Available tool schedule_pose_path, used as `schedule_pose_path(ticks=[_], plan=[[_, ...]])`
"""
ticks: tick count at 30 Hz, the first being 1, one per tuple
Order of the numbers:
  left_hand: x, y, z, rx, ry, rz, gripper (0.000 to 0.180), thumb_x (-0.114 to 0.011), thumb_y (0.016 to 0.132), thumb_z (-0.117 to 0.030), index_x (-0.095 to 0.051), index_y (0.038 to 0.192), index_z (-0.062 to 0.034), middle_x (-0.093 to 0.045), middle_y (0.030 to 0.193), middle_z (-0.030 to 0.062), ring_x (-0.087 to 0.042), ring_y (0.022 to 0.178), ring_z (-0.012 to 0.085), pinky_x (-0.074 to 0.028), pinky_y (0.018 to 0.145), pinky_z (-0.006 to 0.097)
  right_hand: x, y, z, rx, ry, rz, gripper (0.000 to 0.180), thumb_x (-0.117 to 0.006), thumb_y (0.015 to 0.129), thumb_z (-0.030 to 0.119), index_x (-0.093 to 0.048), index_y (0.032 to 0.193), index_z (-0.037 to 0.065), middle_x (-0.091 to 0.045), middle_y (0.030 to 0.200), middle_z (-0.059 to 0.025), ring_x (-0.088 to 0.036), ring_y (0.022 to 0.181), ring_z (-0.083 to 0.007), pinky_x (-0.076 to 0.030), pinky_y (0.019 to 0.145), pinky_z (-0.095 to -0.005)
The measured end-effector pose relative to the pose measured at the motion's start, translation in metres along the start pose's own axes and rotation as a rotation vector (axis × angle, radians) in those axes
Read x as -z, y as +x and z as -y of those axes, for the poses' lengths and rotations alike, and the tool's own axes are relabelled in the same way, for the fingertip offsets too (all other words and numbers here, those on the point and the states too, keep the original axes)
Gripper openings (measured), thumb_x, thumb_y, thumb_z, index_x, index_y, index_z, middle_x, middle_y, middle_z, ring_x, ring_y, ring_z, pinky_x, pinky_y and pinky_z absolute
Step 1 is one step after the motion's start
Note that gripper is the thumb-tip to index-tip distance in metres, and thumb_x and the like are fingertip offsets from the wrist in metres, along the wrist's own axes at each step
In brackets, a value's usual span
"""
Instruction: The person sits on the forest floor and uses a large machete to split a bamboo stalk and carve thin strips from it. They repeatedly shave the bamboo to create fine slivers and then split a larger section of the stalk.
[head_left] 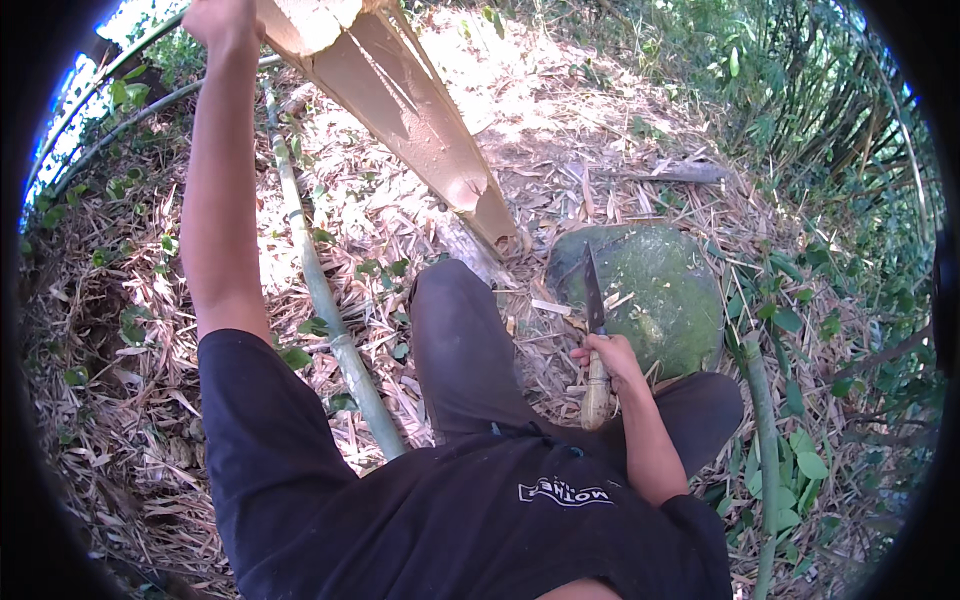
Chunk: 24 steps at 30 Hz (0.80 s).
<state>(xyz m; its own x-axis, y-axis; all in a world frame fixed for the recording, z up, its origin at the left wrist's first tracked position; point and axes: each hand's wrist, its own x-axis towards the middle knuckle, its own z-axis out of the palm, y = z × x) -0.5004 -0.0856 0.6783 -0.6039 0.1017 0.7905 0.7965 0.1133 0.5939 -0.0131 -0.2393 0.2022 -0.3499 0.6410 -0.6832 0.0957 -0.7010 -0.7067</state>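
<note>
A wide, hollow piece of split bamboo (405,110) leans upright, its pale tan inside facing me and its lower tip on the ground beyond my knee. With the arm stretched far up, my left hand (222,22) is closed at the upper left edge of this piece; the top of the frame cuts off part of the hand. In my right hand (614,358) is a large knife (594,290), held by its thick light handle. Its dark blade points away from me, over the near left part of a mossy green rock (660,300).
A long green bamboo pole (318,285) lies left of my legs, and another green stalk (765,440) runs along the right. Dry leaves and chips (130,420) cover the ground. Dense bushes (830,110) stand at the far right. A grey piece of wood (690,173) lies beyond the rock.
</note>
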Motion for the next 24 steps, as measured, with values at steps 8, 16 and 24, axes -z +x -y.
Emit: schedule_pose_path(ticks=[8, 16, 24], plan=[[-0.026, -0.028, 0.109, 0.087, -0.715, 0.266, 0.032, -0.068, 0.091, 0.002, -0.06, 0.121, 0.0088, -0.068, 0.105, 0.0158, -0.069, 0.092, 0.0222, -0.062, 0.081, 0.037, -0.026, -0.007, -0.037, -0.265, 0.409, 0.069, 0.019, -0.056, 0.095, 0.019, -0.055, 0.097, 0.0, -0.07, 0.091, -0.0253, -0.066, 0.067, -0.0197, -0.057, 0.063, -0.0331], [0.014, -0.008, 0.152, 0.261, -0.958, 0.563, 0.053, -0.066, 0.097, -0.019, -0.046, 0.142, 0.0016, -0.057, 0.133, 0.0178, -0.059, 0.121, 0.0299, -0.054, 0.102, 0.048, -0.033, 0.002, -0.059, -0.366, 0.622, 0.034, 0.015, -0.061, 0.087, 0.012, -0.053, 0.09, 0.0, -0.06, 0.095, -0.0188, -0.069, 0.08, -0.0245, -0.057, 0.066, -0.0358], [0.051, -0.006, 0.203, 0.483, -1.567, 0.84, 0.028, -0.056, 0.103, -0.027, -0.058, 0.123, -0.0086, -0.068, 0.097, 0.0078, -0.065, 0.092, 0.0249, -0.052, 0.095, 0.043, -0.039, -0.003, -0.052, -0.43, 0.727, -0.004, 0.019, -0.06, 0.089, 0.016, -0.051, 0.097, 0.002, -0.061, 0.096, -0.0204, -0.062, 0.07, -0.0208, -0.057, 0.063, -0.0357]])
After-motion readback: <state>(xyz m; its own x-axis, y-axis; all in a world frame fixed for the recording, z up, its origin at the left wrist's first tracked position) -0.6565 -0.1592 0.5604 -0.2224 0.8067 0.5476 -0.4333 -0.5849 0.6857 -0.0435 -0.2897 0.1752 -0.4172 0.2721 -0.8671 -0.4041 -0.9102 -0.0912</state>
